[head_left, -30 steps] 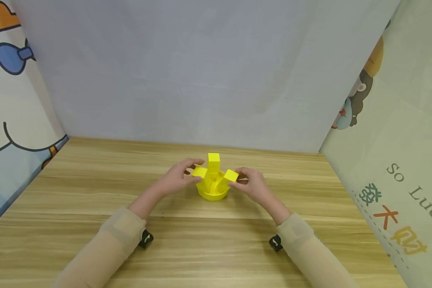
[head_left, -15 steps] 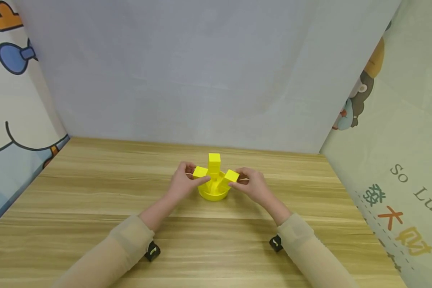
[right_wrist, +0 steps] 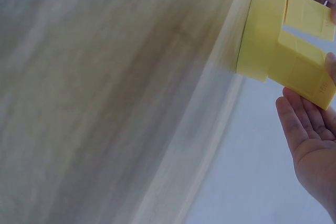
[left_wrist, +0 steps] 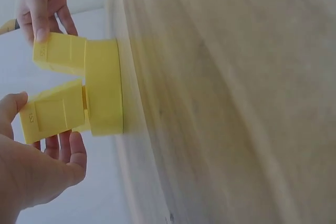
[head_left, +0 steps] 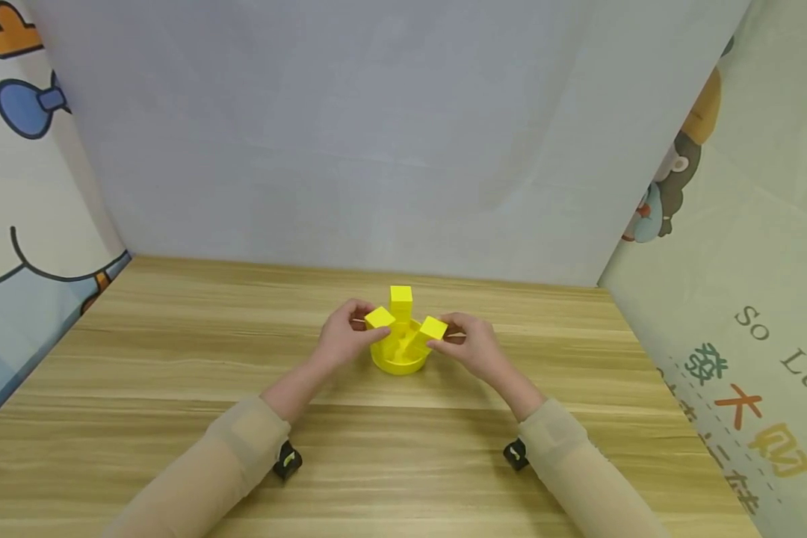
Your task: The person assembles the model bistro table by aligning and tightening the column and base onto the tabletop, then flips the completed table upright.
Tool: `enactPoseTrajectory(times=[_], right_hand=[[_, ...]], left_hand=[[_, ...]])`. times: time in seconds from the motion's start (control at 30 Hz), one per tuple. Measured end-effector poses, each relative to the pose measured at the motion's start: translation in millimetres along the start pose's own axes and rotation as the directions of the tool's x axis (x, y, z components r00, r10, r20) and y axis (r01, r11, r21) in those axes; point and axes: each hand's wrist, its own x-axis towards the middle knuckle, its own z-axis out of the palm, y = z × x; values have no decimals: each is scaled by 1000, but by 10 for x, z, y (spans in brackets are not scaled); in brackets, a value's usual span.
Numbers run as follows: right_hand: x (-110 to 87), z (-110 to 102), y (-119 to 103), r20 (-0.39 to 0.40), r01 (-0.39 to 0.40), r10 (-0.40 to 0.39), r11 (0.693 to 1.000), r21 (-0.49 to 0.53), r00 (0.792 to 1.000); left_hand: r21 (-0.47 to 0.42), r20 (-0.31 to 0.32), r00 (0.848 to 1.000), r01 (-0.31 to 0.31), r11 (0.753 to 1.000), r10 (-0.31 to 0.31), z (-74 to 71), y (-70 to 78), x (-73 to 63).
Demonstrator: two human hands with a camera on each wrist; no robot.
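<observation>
A round yellow base stands on the table, with yellow rectangular blocks rising from it. My left hand pinches the left block between thumb and fingers. That block leans outward, and a narrow gap shows between part of its lower end and the base in the left wrist view. On the other side, my right hand holds the right block by its upper end, which also tilts outward. A third block stands upright at the back, touched by neither hand. Small engraved marks show on the two held blocks.
The wood-grain table runs back to a plain grey-white cloth. Printed cloths hang on the left and right. A black wrist device sits below the left cuff, another by the right.
My left hand has moved right and taken hold of the left block, which has since turned and shifted slightly right and up. My right hand stays on its block.
</observation>
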Motion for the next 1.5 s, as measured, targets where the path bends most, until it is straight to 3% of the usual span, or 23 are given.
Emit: enactPoseTrajectory(times=[0.27, 0.6, 0.7, 0.77, 0.87, 0.97, 1.07, 1.27, 1.5], right_hand=[[6, 10, 3, -2, -1, 1, 1000, -8, 1000], [13, 19, 23, -5, 6, -6, 1000, -5, 1000], [13, 17, 22, -5, 4, -4, 1000, -2, 1000], [11, 16, 22, -5, 3, -3, 1000, -1, 1000], [7, 14, 15, -6, 1, -1, 1000, 4, 1000], [6, 11, 12, -6, 1, -1, 1000, 5, 1000], [5, 10, 10, -6, 2, -2, 1000, 10, 1000], [9, 7, 7, -2, 3, -3, 1000, 12, 1000], [1, 8, 6, 2, 12, -12, 1000, 0, 1000]], left_hand=[[2, 161, 986, -38, 999, 37, -107, -43, 107], [-22, 343, 927, -152, 988, 150, -172, -41, 186], [-24, 355, 922, -158, 987, 156, -173, 4, 156], [-26, 336, 931, -145, 989, 145, -161, 1, 144], [-27, 269, 956, -112, 993, 115, -131, -15, 121], [-36, 174, 981, -77, 996, 82, -81, -46, 110], [-36, 75, 996, -41, 999, 43, -14, -10, 74], [48, -71, 997, -3, 999, 7, 139, 91, 39], [131, -99, 995, 2, 991, 11, 247, 129, 35]])
